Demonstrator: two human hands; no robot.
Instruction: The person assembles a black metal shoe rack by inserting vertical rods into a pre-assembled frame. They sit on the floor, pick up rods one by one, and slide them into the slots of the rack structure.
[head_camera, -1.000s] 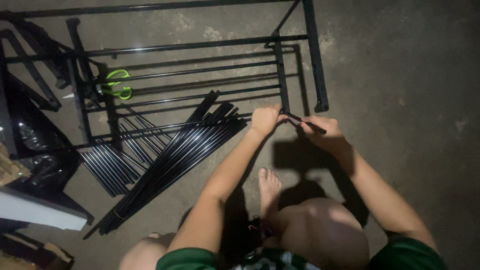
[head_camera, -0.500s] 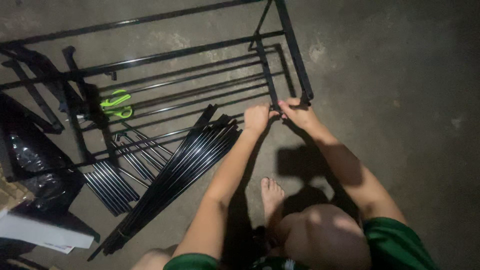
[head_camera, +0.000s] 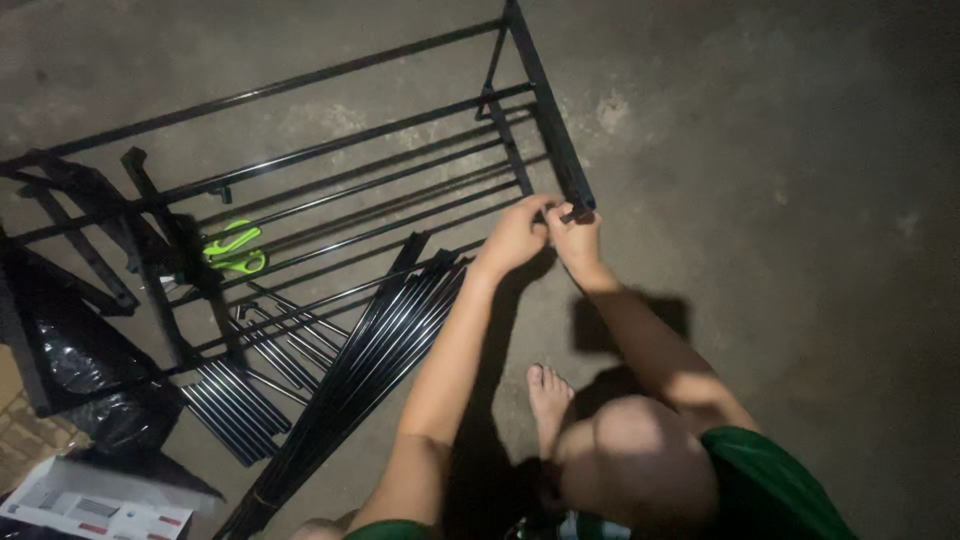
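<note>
A black metal rack frame (head_camera: 400, 125) lies flat on the concrete floor, with several thin rails running across it. My left hand (head_camera: 512, 238) and my right hand (head_camera: 574, 232) meet at the near end of the frame's right side post (head_camera: 548, 110), fingers closed around that post end. Whether a small part sits between the fingers is hidden. A bundle of long black tubes (head_camera: 370, 360) lies just left of my left forearm. My bare foot (head_camera: 548, 395) and knee are below the hands.
Green-handled scissors (head_camera: 235, 248) lie inside the frame at the left. Short black rods (head_camera: 235, 400) lie beside the bundle. Crumpled black plastic wrap (head_camera: 70, 360) and a white box (head_camera: 95, 505) are at the lower left. Bare concrete floor (head_camera: 800, 200) stretches to the right.
Both hands have moved up and right, from the end of a thin rod to the end of the frame's side post. The view has tilted, so the frame sits more diagonally.
</note>
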